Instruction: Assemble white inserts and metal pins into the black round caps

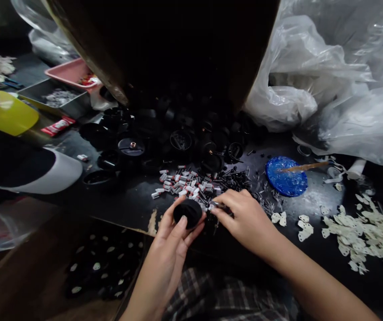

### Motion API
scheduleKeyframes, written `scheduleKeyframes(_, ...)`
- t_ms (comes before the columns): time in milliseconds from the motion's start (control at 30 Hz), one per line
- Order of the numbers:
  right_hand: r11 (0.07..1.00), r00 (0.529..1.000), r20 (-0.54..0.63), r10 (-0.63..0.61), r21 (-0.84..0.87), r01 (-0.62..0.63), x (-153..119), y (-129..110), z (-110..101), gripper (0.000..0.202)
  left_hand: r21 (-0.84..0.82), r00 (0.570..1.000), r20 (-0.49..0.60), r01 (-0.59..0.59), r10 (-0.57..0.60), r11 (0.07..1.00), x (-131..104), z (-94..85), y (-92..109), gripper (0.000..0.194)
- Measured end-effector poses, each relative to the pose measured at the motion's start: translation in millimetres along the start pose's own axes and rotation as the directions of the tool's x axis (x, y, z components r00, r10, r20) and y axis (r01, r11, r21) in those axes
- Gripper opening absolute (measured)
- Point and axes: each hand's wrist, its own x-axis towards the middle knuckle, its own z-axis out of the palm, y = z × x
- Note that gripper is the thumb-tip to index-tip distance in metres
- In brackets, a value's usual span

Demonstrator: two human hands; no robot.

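Note:
My left hand (174,243) is closed around a black round plastic cup-shaped part (187,213), its hollow side turned up toward me and the thumb on its rim. Just to the right, my right hand (243,214) pinches a thin dark tool (223,207), possibly tweezers; its tip points at the small parts beside the cup. Beyond both hands lies a heap of small white-and-grey pieces with red ends (183,182). Dark springs and pins (235,179) are scattered against that heap on its right.
Many black round parts (131,146) crowd the tabletop at the back. To the right are a blue lid (285,187) with a brown stick (307,166) across it and a pile of cream flat plates (362,234). Plastic bags (362,111) bulge behind. A pink tray (66,73) stands back left.

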Motion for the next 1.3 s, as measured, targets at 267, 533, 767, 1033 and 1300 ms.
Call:
scheduleKeyframes(267,0.977,0.991,-0.107,0.075,0.206,-0.051,-25,-1,-2,0.012,-0.195,0.979,0.150,0.166,-0.138,0.967,-6,14.7,-10,0.019)
scheduleKeyframes(533,0.962,0.998,-0.043,0.041,-0.267,-0.051,-5,7,-3,0.020,-0.157,1.000,0.017,0.022,-0.020,0.987,-5,10.5,-11,0.016)
scheduleKeyframes(767,0.955,1.000,-0.021,0.008,-0.296,-0.013,8,5,-2,0.013,-0.249,0.998,-0.033,0.051,-0.061,0.967,1,16.9,-9,0.015)
scheduleKeyframes(1033,0.786,0.969,-0.040,0.243,0.594,-0.173,-24,3,-12,0.010,-0.300,0.984,-0.053,0.145,-0.169,0.943,-5,24.1,-6,0.017)
scheduleKeyframes(1300,0.901,0.958,-0.201,0.206,0.420,-0.106,-35,4,-8,0.008,-0.188,0.995,-0.006,0.097,-0.100,0.977,-13,32.8,-14,0.023)
